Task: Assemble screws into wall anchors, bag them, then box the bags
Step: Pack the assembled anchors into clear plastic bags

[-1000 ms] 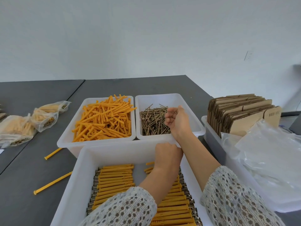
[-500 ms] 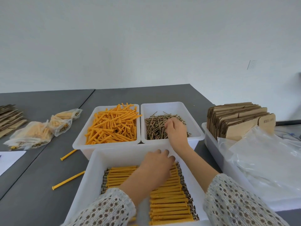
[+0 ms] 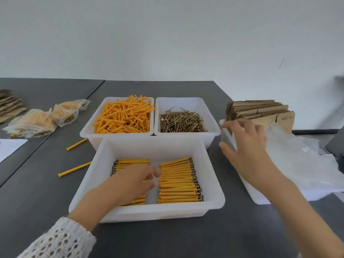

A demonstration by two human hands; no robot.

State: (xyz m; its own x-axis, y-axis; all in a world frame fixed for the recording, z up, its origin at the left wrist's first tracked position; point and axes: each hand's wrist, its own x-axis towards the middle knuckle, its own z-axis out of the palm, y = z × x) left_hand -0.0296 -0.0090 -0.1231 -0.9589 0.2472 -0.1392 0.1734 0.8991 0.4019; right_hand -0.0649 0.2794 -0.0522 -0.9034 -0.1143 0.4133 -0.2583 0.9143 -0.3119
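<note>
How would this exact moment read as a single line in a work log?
left hand: open, on assembled anchors in front tray | right hand: open, over bag tray | bagging not begun

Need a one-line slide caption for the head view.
Left hand rests on assembled orange anchors in the white plastic bin; open right hand reaches toward clear plastic bags.

You are working in bright, even, diffuse light, so shadows under the white bins (image 3: 149, 211) are faint and soft and nothing glares. Your right hand (image 3: 247, 146) and left hand (image 3: 134, 181) are smeared by motion blur, worst at the fingertips. The wide lens bends the grey table (image 3: 186, 239) edges toward the frame's borders.
</note>
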